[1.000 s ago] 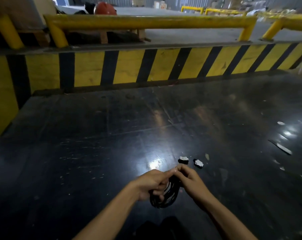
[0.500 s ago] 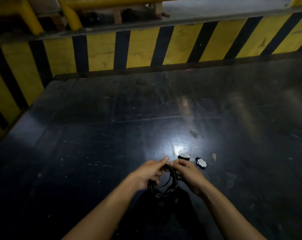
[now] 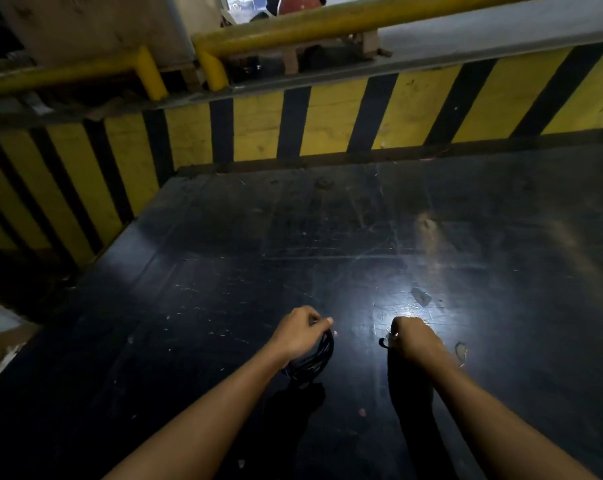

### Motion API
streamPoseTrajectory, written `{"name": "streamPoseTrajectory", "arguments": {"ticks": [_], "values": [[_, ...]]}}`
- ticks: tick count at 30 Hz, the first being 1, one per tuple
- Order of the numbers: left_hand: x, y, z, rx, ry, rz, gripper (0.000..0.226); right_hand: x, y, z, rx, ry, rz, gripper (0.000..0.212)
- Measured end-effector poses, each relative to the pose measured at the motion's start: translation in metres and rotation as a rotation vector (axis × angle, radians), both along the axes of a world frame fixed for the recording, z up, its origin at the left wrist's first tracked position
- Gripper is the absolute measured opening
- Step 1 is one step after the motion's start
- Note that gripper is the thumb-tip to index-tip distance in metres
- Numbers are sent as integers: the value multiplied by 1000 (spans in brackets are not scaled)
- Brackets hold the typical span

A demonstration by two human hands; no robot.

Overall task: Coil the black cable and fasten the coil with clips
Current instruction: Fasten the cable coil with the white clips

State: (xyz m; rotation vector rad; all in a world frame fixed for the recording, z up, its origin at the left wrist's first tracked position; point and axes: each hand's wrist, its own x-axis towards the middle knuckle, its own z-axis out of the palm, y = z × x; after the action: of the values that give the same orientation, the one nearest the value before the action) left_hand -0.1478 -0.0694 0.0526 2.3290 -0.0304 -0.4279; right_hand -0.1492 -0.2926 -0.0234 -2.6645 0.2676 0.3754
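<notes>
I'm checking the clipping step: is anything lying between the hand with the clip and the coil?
Nothing visible: only bare table separates the right hand, closed on a small clip, from the cable coil held in the left hand.

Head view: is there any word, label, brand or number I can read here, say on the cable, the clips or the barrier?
No readable text in this view.
Black cable coil in the left hand: no print visible.
Clip at the right hand: mostly hidden, no marking legible.
Striped barrier: yellow and black bars only, no lettering.
</notes>
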Motion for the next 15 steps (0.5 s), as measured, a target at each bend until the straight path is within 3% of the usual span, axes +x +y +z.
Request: {"name": "streamPoseTrajectory", "arguments": {"ticks": [3, 9, 15], "values": [[1, 1, 10, -40, 8, -69, 39, 3, 4, 7, 188, -54, -60, 21], [8, -1, 49, -125, 35, -168, 33, -2, 20, 86, 1038, -155, -130, 11], [19, -9, 85, -265, 52, -318, 39, -16, 23, 145, 1018, -212, 129, 4]]}}
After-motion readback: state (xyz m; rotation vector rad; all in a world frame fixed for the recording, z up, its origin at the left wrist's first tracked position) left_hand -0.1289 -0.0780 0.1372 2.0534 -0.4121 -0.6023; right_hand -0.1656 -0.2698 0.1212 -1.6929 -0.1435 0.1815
